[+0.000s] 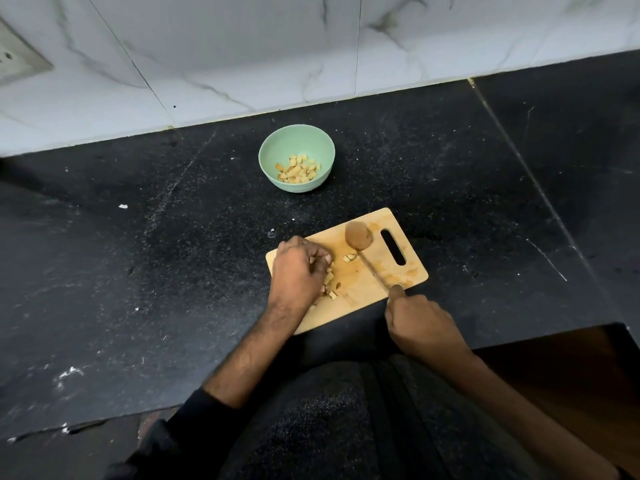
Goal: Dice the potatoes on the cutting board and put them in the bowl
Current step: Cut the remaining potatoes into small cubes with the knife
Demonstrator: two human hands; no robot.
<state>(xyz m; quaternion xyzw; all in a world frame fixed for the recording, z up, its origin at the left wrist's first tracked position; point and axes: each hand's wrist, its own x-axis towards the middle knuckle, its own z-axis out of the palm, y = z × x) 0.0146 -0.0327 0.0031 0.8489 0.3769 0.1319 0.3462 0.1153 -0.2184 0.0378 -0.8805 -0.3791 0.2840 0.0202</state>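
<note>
Potato bits (330, 278) look small, wet, slippery; left hand (298, 270) curls around them, scooping. Right hand (420, 322) grips the knife (374, 270).

A black speckled stone countertop (138, 258) is seen beneath and around the hands, crossed by a seam at the right. Beyond them, a white marble-veined tiled wall (242, 46) is met. A socket plate (17, 53) is set far left.

A dark sleeve (194, 407) pushed up the left forearm; dark speckled clothing (346, 427) covers the torso.
</note>
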